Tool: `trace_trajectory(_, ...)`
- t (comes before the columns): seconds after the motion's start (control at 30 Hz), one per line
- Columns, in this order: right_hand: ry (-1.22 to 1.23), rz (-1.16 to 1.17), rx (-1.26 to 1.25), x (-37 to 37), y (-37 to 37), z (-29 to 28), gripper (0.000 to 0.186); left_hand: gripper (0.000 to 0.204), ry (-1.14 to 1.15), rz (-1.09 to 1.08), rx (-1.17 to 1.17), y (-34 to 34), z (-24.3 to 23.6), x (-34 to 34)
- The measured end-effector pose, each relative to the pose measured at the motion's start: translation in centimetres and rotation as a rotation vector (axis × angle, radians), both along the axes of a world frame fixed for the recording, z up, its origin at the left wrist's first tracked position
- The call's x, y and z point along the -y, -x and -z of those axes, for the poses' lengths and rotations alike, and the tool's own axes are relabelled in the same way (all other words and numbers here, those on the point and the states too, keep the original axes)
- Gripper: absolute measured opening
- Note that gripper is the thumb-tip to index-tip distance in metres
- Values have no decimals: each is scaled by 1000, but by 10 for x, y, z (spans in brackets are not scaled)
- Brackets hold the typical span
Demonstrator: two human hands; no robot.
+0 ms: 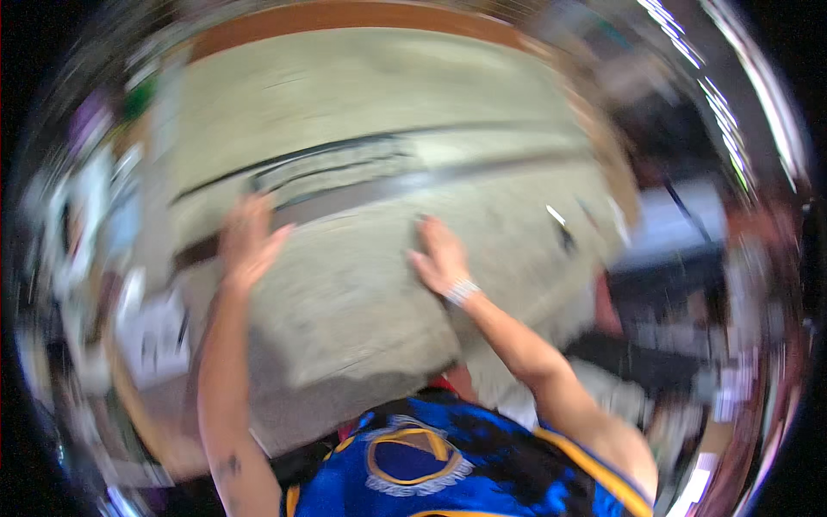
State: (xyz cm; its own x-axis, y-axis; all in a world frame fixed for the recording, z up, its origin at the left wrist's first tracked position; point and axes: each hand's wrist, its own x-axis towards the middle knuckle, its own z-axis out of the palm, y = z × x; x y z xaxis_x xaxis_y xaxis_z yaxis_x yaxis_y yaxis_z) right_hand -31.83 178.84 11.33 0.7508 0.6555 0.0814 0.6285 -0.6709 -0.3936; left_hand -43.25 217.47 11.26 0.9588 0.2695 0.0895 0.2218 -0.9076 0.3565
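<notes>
Blue jersey (422, 470), left hand (247, 244), right hand (443, 258), pale surface (353, 293), boxlike blur (155, 340)

This looks most like a workshop, though the blur leaves that uncertain. A broad, pale surface (345, 297) with a brown edge (362, 15) fills the middle; rows of bright lights (725, 125) run along the upper right, and smeared clutter (116, 211) crowds both sides, as in a busy workroom.

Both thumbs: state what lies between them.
In the head view, only bare pale surface shows between the thumbs of the left hand and right hand.
</notes>
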Motion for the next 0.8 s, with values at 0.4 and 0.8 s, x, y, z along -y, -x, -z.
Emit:
trace_trajectory(0.4,187,763,3,-36,-86,43,77,66,-403,-297,-186,38,44,-74)
trace_trajectory(0.8,229,744,36,-51,-85,48,81,68,-432,-277,-32,44,32,-77)
